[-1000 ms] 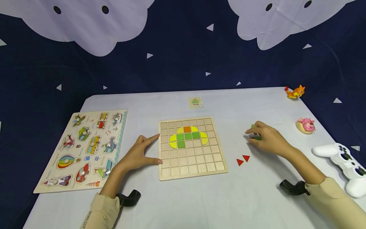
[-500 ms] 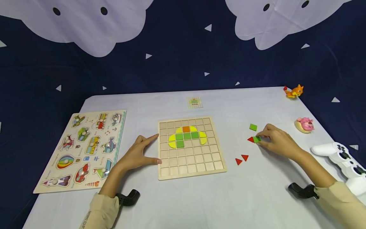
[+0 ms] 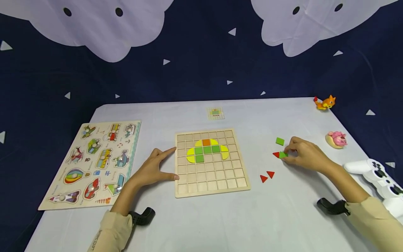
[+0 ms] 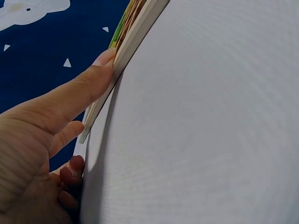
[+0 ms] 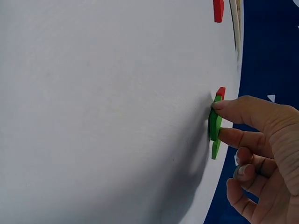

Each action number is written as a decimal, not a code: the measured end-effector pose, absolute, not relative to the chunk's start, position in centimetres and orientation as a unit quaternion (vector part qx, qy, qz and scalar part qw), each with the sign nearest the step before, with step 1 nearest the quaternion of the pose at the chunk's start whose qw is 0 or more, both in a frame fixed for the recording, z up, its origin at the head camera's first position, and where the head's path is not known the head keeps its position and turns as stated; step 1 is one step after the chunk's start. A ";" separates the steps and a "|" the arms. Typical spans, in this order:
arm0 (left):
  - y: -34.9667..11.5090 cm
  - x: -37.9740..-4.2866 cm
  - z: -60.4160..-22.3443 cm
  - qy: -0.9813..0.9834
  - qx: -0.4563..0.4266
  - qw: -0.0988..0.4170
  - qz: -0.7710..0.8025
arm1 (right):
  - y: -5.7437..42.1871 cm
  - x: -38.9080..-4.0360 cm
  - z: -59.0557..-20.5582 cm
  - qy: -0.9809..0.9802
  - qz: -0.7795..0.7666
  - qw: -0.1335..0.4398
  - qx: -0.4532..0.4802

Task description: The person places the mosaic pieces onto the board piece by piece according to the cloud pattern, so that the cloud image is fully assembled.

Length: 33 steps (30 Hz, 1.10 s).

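Observation:
A wooden grid board (image 3: 220, 175) lies mid-table with yellow, green and orange pieces set in its upper squares. My left hand (image 3: 150, 171) touches the board's left edge, thumb and index finger spread apart; the left wrist view shows the thumb against the rim. To the right of the board, my right hand (image 3: 306, 154) pinches a green square tile (image 5: 215, 119) between thumb and index finger. A red triangle (image 3: 276, 154) lies against that tile. Another green square (image 3: 280, 141) sits just behind it, and two red triangles (image 3: 263, 179) lie nearer the board.
A small pattern card (image 3: 215, 113) lies behind the board. At left is a vehicle picture puzzle (image 3: 104, 175). Along the right side are an orange toy (image 3: 325, 103), a pink toy (image 3: 337, 139) and a white game controller (image 3: 377, 178).
My right hand has drawn back slightly to the right, uncovering the far green square and a red triangle, and its fingers have come onto the near green tile. My left hand stays put.

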State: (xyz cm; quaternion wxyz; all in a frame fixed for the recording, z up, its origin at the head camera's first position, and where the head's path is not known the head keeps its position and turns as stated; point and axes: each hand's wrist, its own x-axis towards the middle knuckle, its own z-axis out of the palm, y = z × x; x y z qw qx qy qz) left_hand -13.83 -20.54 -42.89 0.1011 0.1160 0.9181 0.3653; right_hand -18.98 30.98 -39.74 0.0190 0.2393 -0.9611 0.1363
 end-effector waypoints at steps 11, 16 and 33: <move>-20.6 -14.0 -43.1 0.918 0.115 0.100 0.365 | 28.4 -19.6 -39.4 -0.952 0.157 0.046 0.261; -20.6 -13.9 -43.1 0.917 0.112 0.103 0.368 | 25.9 -19.8 -39.5 -0.946 0.161 0.024 0.279; -20.5 -13.9 -43.0 0.919 0.110 0.101 0.364 | 17.9 -20.6 -39.0 -0.917 0.191 -0.013 0.351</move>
